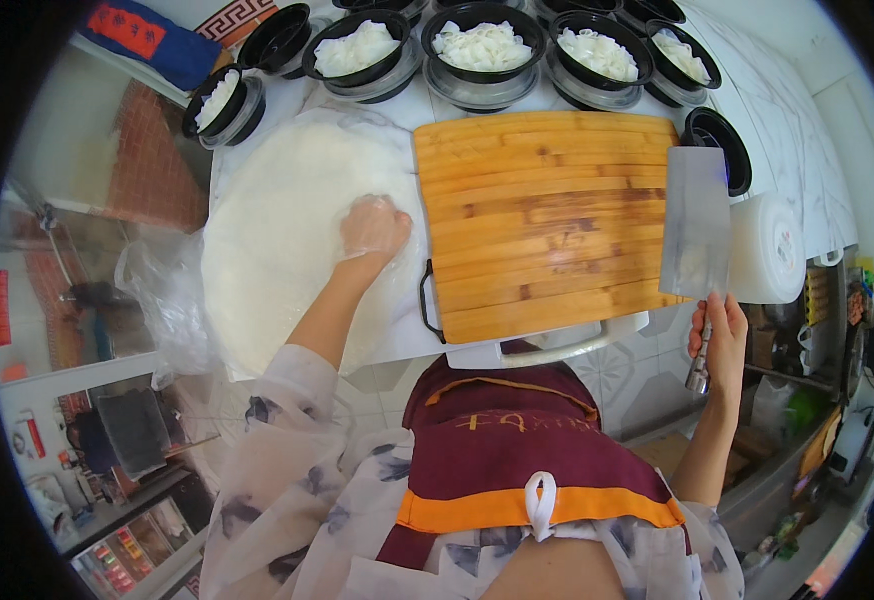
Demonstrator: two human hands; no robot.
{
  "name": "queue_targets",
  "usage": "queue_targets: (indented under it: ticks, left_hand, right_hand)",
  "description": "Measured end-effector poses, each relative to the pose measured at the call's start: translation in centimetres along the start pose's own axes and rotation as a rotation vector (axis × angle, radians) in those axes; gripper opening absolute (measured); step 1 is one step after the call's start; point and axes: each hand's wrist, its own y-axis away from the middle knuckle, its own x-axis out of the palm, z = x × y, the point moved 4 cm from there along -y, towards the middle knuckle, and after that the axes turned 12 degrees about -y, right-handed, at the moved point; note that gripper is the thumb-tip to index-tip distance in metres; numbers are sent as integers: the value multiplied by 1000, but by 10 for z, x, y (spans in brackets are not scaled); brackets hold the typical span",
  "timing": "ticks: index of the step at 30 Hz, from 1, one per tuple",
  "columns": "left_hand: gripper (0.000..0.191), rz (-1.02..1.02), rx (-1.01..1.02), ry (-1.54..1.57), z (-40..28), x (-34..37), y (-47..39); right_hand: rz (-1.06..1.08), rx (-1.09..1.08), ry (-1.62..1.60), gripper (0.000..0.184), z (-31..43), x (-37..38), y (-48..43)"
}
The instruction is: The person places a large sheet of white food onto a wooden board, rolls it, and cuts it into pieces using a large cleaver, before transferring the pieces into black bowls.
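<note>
My left hand (375, 229), in a clear plastic glove, is closed and rests at the right part of a large round stack of white, thin sheets (279, 217) that looks like rice noodle sheets. My right hand (718, 337) grips the metal handle of a cleaver (696, 225), whose broad blade points away from me beside the right edge of a bamboo cutting board (549, 225). Nothing lies on the board. Black bowls of white noodle strips (483, 46) stand on lidded containers along the far side.
An empty black bowl (718, 142) and a white plastic tub (767, 247) stand right of the board. A crumpled clear plastic bag (170, 300) hangs at the table's left edge. A black metal handle (428, 300) sticks out at the board's left. Shelves are below on both sides.
</note>
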Motion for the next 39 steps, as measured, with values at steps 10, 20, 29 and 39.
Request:
queue_targets:
  ticks: [10, 20, 29, 39]
  left_hand:
    - [27, 181, -7, -4, 1, 2, 0]
    - [25, 117, -675, 883, 79, 37, -18]
    - [32, 86, -146, -132, 90, 1, -32]
    - [34, 489, -386, 1599, 231, 80, -38]
  right_hand:
    - [76, -20, -21, 22, -4, -2, -17]
    - [97, -34, -4, 22, -3, -4, -22]
    - [81, -8, -3, 22, -6, 7, -17]
    - [165, -29, -1, 22, 5, 53, -9]
